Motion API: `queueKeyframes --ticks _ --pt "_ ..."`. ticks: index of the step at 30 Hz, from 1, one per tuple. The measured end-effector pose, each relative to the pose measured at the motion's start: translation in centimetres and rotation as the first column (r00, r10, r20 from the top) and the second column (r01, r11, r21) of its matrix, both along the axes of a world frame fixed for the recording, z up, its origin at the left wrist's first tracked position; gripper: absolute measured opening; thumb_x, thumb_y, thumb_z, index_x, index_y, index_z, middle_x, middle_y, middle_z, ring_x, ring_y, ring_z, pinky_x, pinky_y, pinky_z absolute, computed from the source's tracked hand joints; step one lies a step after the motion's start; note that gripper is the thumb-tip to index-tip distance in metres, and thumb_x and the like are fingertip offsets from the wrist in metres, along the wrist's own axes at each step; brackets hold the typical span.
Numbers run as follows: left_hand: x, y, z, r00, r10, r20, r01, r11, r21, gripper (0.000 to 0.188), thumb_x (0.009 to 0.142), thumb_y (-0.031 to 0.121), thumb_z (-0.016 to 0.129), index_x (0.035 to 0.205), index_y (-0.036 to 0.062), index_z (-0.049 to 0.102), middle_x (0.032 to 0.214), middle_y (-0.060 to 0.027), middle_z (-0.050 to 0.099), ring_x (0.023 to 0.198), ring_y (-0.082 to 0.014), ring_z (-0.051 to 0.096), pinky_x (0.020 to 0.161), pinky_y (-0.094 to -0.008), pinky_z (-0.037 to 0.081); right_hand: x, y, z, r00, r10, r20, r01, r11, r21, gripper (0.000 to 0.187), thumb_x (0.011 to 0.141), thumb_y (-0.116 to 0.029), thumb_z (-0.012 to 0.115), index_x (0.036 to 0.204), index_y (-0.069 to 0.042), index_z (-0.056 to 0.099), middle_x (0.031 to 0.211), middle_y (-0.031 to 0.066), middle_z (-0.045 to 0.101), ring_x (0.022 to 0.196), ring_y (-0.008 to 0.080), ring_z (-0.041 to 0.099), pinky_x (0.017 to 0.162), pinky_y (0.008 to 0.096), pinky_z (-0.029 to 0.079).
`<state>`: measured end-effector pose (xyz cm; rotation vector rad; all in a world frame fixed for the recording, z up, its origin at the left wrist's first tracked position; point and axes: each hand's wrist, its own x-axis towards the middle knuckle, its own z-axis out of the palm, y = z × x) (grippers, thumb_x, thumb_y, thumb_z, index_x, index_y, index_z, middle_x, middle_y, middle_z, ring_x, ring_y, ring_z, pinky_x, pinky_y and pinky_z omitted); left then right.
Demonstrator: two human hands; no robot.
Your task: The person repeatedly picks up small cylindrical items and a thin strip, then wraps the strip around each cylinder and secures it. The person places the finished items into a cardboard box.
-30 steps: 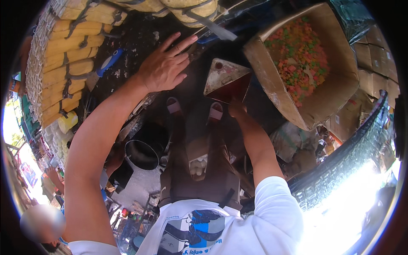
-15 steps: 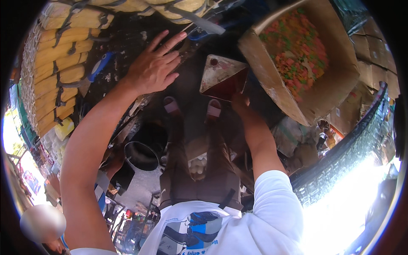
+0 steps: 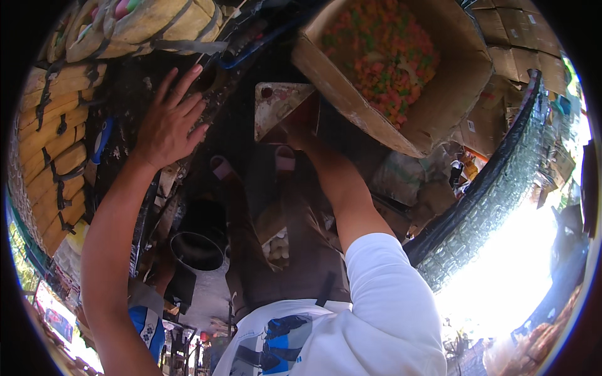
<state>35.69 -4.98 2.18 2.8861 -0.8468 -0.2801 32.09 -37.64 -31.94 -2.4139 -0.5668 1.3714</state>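
My left hand (image 3: 168, 125) hovers palm down with fingers stretched and spread, holding nothing. Just beyond its fingertips is the end of a grey strip (image 3: 200, 47), close to the yellow blocks with black bands (image 3: 153, 26). In the middle stands a square, rusty metal tin (image 3: 269, 109) with a round hole in its top and a dark, slanted opening. My right hand (image 3: 297, 136) is at that opening, its fingers lost in shadow, so its grip is hidden. Right of the tin, a cardboard box (image 3: 351, 103) holds many small orange, red and green pieces (image 3: 382, 56).
More yellow banded blocks (image 3: 59, 169) are stacked at the left, beside a blue-handled tool (image 3: 101, 141). A black bucket (image 3: 197, 241) stands near my legs. A long bubble-wrapped roll (image 3: 483, 188) slants along the right, and cartons (image 3: 523, 31) are stacked behind it.
The whole view has shifted, so most things sit further left. My right hand has gone from the tin's near right corner to its opening. My left hand has drawn a little nearer, still spread.
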Motion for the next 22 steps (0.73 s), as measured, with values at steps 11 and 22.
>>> queueKeyframes --ticks 11,22 --pt "-1.2 0.8 0.1 1.000 0.021 0.002 -0.022 0.998 0.052 0.037 0.091 0.032 0.070 0.107 -0.0001 0.074 0.126 -0.0097 0.067 0.156 -0.0307 0.026 0.128 -0.0547 0.020 0.9 -4.6 10.6 0.994 0.085 -0.066 -0.099 0.961 -0.256 0.057 0.097 -0.048 0.060 0.147 -0.021 0.052 0.123 0.0204 0.070 0.112 0.0375 0.071 0.090 0.0509 0.058" --pt "-0.8 0.6 -0.3 1.000 -0.005 0.017 0.004 0.998 0.068 0.037 0.088 0.031 0.072 0.109 0.0003 0.073 0.125 -0.0104 0.066 0.155 -0.0334 0.026 0.127 -0.0558 0.021 0.8 -2.6 0.4 0.998 0.044 0.048 -0.027 0.948 -0.319 0.054 0.102 -0.038 0.052 0.151 -0.017 0.050 0.141 0.0203 0.060 0.113 0.0372 0.071 0.093 0.0550 0.058"
